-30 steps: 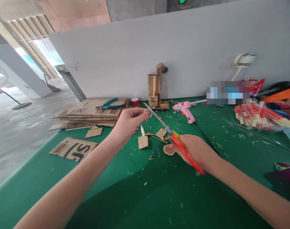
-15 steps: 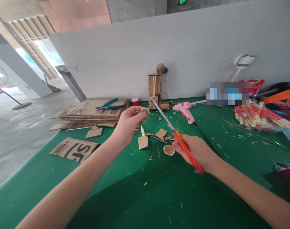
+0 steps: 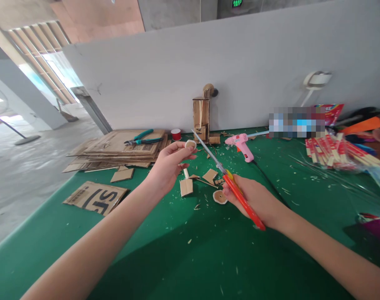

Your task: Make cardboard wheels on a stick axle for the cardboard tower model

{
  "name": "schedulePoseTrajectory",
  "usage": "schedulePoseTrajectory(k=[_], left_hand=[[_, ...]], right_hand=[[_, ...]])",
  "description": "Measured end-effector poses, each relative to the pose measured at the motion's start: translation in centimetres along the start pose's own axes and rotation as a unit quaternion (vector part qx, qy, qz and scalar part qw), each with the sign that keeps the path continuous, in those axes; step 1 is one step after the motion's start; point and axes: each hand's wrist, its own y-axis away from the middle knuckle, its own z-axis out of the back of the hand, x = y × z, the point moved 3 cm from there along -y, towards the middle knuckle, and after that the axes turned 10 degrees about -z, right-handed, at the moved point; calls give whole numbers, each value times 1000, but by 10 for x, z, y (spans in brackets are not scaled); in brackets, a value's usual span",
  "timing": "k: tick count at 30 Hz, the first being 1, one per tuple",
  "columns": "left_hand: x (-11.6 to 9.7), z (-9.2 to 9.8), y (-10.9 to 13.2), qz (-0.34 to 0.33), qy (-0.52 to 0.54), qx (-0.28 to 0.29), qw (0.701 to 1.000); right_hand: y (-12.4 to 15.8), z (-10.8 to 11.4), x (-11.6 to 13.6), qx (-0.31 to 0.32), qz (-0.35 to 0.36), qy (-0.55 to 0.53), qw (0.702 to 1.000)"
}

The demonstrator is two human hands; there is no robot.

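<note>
My left hand pinches a small round cardboard disc with a pale rim between thumb and fingers, above the table. In my right hand are scissors with red and yellow handles, the blades pointing up and left close to the disc. A second cardboard disc with a small hole in its middle lies on the table just left of my right hand. Below my left hand rests a square cardboard piece, with a white pointed object beside it, partly hidden.
Behind my hands stands a cardboard model against the grey panel. A pink glue gun lies to its right. Teal-handled pliers lie on stacked cardboard. Packaged sticks, a red spool and scraps are around.
The scissors' tips have shifted slightly left, nearer the disc in my left hand. The disc now shows more of its pale face. The whole view has moved a little.
</note>
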Motion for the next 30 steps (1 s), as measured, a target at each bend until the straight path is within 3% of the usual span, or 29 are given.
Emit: schedulePoseTrajectory(k=[9, 16, 30], left_hand=[[-3, -3, 2, -22, 41, 17, 999], [-1, -4, 2, -18, 11, 20, 1000], [4, -5, 1, -5, 27, 30, 999]], right_hand=[[4, 2, 5, 18, 0, 20, 1000], [4, 3, 6, 30, 4, -8, 1000], [2, 1, 1, 19, -20, -8, 1000]])
